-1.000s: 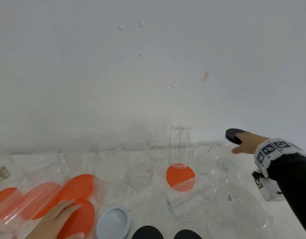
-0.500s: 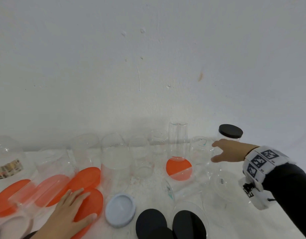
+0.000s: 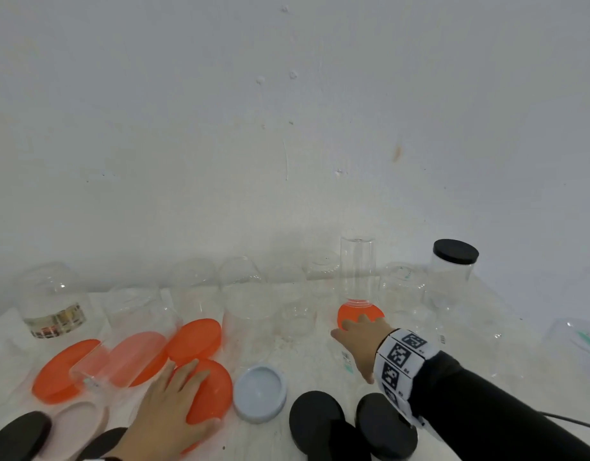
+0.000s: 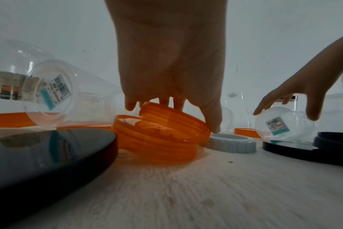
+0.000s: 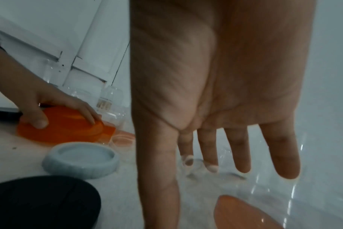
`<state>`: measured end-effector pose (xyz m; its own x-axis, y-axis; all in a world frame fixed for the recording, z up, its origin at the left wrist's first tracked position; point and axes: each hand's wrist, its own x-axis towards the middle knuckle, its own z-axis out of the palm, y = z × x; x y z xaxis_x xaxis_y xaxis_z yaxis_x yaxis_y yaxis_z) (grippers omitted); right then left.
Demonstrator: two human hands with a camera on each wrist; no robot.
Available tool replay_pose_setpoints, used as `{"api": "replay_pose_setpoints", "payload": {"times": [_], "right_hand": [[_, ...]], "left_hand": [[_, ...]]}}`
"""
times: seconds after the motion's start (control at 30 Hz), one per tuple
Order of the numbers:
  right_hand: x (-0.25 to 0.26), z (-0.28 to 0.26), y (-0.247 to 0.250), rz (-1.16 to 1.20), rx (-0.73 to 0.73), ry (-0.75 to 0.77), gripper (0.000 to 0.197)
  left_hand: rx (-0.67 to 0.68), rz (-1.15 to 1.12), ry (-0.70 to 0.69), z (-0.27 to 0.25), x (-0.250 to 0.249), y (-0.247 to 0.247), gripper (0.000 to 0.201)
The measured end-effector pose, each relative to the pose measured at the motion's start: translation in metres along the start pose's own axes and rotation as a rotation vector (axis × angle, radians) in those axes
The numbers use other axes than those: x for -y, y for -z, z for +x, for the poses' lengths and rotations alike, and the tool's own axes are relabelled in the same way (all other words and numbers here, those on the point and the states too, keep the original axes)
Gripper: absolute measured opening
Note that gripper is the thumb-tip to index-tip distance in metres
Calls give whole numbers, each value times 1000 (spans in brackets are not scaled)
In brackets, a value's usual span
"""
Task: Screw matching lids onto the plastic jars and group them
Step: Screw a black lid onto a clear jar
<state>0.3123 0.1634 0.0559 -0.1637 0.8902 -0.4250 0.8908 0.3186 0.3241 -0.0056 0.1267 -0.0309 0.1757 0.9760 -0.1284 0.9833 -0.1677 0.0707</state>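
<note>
My left hand [image 3: 187, 390] grips the rim of an orange lid [image 3: 213, 400] at the front left; in the left wrist view this orange lid [image 4: 174, 124] is tilted up on a second orange lid [image 4: 157, 148]. My right hand [image 3: 357, 334] is spread open, palm down, over a clear jar [image 4: 280, 124] lying on its side, its fingertips [image 4: 257, 113] at the jar's wall. A clear jar with a black lid [image 3: 455, 252] screwed on stands at the back right.
Several clear open jars [image 3: 243, 294] stand in a row along the wall. A tall narrow jar [image 3: 357, 267] stands on an orange lid [image 3: 350, 314]. A grey lid [image 3: 260, 394], black lids [image 3: 315, 417] and more orange lids [image 3: 64, 371] lie at the front.
My right hand has left the black-lidded jar at the back right and moved left and nearer, down over the lying jar. My left hand has stayed on the orange lid.
</note>
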Motion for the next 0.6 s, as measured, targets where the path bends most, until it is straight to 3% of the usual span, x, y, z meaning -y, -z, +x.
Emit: {"api": "replay_pose_setpoints", "payload": {"times": [0.1, 0.17, 0.23, 0.4, 0.47, 0.5, 0.53, 0.6], "right_hand": [[4, 0, -7, -16, -35, -28, 73], [3, -1, -9, -38, -66, -16, 74], [3, -2, -8, -64, -103, 13, 73], [1, -11, -6, -62, -218, 46, 86], [1, -17, -3, -43, -260, 39, 91], [1, -21, -1, -25, -283, 32, 93], [2, -24, 0, -3, -311, 24, 94], [2, -32, 0, 46, -385, 0, 94]], "left_hand": [[-37, 43, 40, -4, -17, 2, 89], [-62, 75, -54, -7, -31, 10, 86], [-214, 56, -221, -4, -44, 12, 92], [-119, -39, -439, 0, -96, -6, 81], [44, -89, -503, 1, -116, -25, 81], [37, -55, -563, 4, -121, -28, 78], [128, -58, -510, 0, -133, -20, 70], [139, -9, -482, 2, -147, -24, 57]]}}
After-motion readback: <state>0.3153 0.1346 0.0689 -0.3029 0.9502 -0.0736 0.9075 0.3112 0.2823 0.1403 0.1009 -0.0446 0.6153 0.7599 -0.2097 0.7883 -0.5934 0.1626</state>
